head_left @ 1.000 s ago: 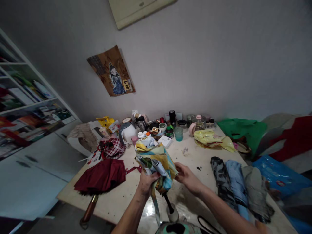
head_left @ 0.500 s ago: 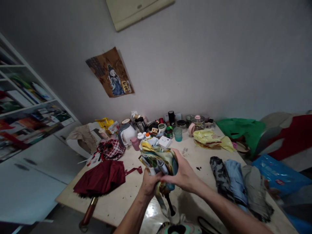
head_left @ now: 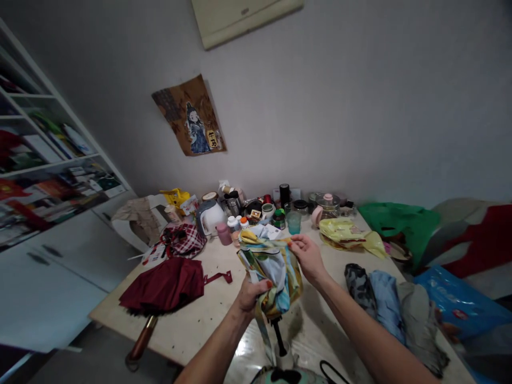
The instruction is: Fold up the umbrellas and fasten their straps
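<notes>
A folding umbrella with a yellow, blue and white patterned canopy stands upright in front of me, its fabric bunched in loose folds. Its black shaft runs down to a pale handle near the table's front edge. My left hand is wrapped round the lower left of the canopy, thumb across the folds. At the upper right, my right hand pinches the edge of the fabric between thumb and fingers. A loose strap dangles below my left hand.
On the table, a dark red umbrella lies left, its wooden handle over the edge. Folded umbrellas lie right. Behind are a kettle, bottles, jars, a blue-green cup and a yellow plastic bag.
My right hand has gone from gripping the canopy's side to pinching its upper right edge. The fabric there hangs looser. My left hand still grips the folds, and the view has shifted slightly.
</notes>
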`<state>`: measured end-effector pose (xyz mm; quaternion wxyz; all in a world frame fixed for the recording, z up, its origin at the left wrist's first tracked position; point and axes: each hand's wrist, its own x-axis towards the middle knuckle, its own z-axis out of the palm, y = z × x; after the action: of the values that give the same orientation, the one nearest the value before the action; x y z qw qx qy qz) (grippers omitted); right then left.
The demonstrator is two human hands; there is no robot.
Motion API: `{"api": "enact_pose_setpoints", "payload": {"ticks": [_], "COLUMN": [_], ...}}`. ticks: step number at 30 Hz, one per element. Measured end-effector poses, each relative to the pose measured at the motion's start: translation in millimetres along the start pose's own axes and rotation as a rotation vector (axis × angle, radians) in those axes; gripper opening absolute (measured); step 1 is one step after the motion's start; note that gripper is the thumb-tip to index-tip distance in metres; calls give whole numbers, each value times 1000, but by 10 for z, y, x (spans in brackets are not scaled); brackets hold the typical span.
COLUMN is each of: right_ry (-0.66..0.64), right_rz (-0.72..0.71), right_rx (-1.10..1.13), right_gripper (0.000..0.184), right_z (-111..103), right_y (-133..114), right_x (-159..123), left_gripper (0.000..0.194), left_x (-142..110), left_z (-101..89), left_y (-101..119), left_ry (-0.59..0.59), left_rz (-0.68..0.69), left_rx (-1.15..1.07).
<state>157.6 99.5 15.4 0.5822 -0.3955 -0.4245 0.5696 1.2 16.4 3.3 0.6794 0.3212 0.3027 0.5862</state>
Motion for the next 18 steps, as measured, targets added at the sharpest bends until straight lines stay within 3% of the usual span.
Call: {"api": "enact_pose_setpoints", "payload": {"ticks": [2, 6, 8, 13, 16, 18], "right_ry": [102, 188, 131, -224, -264, -259], "right_rz": [38, 22, -58, -339, -590, -629], "right_rx": [-27, -169, -332, -717, -881, -900], "right_gripper": [50, 46, 39, 29, 18, 13], "right_z": [-87, -199, -199, -109, -80, -86], "right_y": [24, -4, -42, -14, 106, 192], "right_x": [0, -214, -419, -916, -1038, -1048], "left_gripper": [58, 53, 52, 59, 66, 68], "left_x": [-7, -14, -13, 4, 20, 22], "left_z": [-11, -36, -51, -104, -145, -175], "left_y": [17, 29, 28, 5, -20, -36], "left_ry": [63, 140, 147, 99, 103, 130], "left_rz": [16, -12, -26, -29, -31, -40], "left_rx": [-19, -11, 1, -24, -61, -93]}}
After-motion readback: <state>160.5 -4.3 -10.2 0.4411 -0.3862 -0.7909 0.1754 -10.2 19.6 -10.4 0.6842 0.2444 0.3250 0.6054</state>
